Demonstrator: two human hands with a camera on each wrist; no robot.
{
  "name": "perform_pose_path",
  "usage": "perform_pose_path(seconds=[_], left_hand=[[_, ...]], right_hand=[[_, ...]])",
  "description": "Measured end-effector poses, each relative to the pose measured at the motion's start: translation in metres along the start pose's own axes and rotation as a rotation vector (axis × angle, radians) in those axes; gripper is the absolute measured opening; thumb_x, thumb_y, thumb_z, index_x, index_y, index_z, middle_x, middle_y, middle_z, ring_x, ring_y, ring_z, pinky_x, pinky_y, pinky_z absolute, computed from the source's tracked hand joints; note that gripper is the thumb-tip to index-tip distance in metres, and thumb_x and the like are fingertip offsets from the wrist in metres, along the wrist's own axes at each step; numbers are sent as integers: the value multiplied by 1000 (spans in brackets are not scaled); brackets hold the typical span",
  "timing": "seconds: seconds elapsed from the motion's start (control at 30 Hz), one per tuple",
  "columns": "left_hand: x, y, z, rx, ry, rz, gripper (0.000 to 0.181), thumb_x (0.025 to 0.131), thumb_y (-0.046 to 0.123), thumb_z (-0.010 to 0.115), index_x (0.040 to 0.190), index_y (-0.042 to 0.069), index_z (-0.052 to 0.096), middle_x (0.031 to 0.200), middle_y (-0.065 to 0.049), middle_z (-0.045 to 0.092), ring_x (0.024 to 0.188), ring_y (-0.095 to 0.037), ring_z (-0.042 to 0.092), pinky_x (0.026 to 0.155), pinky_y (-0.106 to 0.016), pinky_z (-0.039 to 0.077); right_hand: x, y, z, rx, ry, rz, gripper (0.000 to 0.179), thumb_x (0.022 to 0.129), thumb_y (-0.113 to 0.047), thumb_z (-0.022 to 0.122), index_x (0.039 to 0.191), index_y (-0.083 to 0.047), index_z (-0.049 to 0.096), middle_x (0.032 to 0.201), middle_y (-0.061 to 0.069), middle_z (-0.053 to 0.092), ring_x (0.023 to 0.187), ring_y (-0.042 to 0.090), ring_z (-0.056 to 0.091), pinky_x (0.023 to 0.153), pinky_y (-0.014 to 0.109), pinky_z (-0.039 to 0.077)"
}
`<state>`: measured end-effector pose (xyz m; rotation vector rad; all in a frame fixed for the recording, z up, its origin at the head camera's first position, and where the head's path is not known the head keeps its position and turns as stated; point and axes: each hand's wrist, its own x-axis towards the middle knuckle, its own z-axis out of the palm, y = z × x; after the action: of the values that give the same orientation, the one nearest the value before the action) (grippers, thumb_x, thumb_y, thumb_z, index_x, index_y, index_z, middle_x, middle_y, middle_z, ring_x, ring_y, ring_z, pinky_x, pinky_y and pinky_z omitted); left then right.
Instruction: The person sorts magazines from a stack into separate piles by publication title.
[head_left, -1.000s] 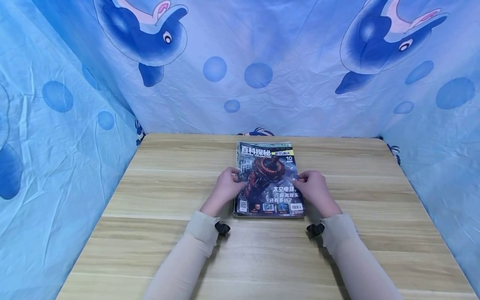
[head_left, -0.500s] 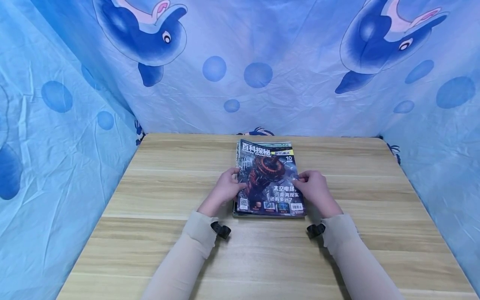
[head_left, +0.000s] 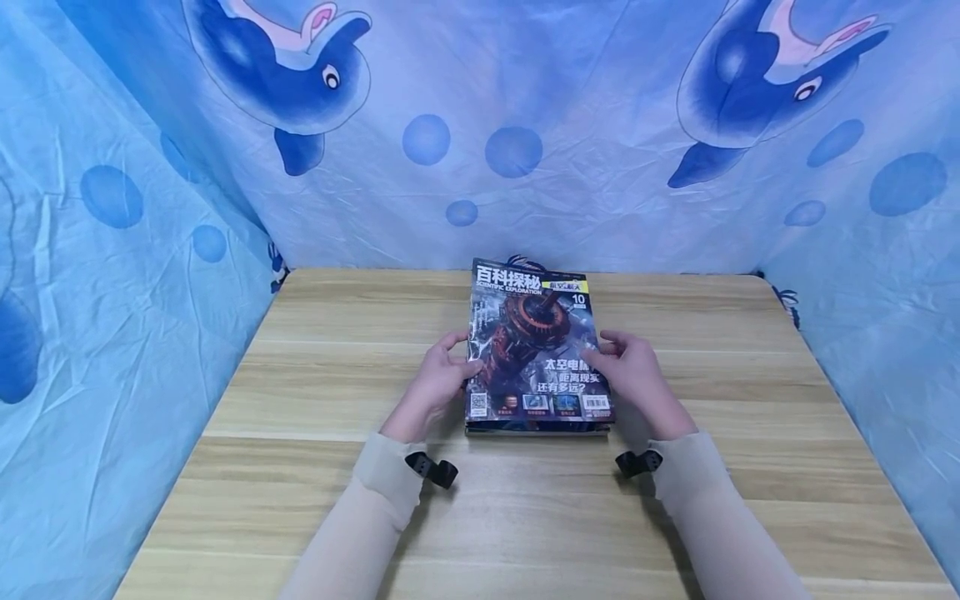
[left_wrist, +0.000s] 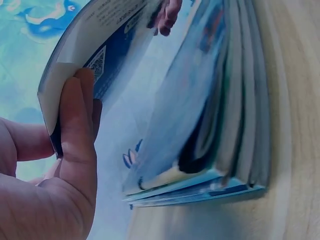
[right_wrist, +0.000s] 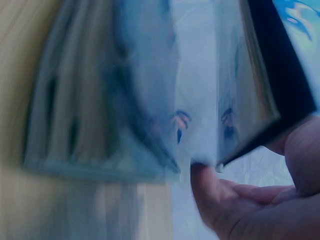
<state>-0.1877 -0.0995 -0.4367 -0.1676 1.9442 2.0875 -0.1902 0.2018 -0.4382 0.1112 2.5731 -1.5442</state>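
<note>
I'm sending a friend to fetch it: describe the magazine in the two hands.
Before a blue curtain stands a wooden table. Toward the middle of its far edge, the left hand and right hand hold the magazine. Its dark cover shows a reddish ring and a yellow strip; unlike the stack beneath, it is held in the air.

Your left hand [head_left: 437,373] and right hand [head_left: 636,372] each pinch between thumb and fingers; your left forearm [head_left: 354,525] and right forearm [head_left: 723,533] converge toward the far side.

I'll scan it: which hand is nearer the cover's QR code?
Left. The left hand grips the Scientific Exploration magazine just above the QR code; the right hand holds the opposite side.
</note>
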Motion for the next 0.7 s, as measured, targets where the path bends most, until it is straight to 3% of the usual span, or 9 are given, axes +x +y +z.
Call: perform_pose_path(seconds=[0.13,0.27,0.47,0.7], left_hand=[[-6,6,-6,-34,-2,13,57,94,-10,61,147,4,45,90,-17,72,63,-18,67,47,-24,50],[-10,8,-14,-64,12,12,57,94,-10,60,148,3,44,92,-19,71,64,-20,68,51,-27,54],[-15,11,-31,-72,20,18,58,96,-10,59,149,2,41,92,-18,72,67,-21,69,58,-33,59],[-21,15,-53,-38,30,16,58,97,-8,57,151,1,37,96,-19,72,72,-22,71,66,-37,60]], right_hand=[[-1,-9,0,192,-69,39,73,94,-27,76,149,6,42,134,25,60,112,34,65,94,42,53],[-2,-16,4,326,-118,81,71,93,-15,76,150,6,40,131,25,62,100,28,70,83,36,58],[-2,-24,13,271,-141,83,75,92,-16,78,154,2,38,138,23,55,111,29,61,85,30,55],[-1,-36,32,296,-128,36,70,88,-11,80,148,2,46,118,16,63,98,24,62,81,29,56]])
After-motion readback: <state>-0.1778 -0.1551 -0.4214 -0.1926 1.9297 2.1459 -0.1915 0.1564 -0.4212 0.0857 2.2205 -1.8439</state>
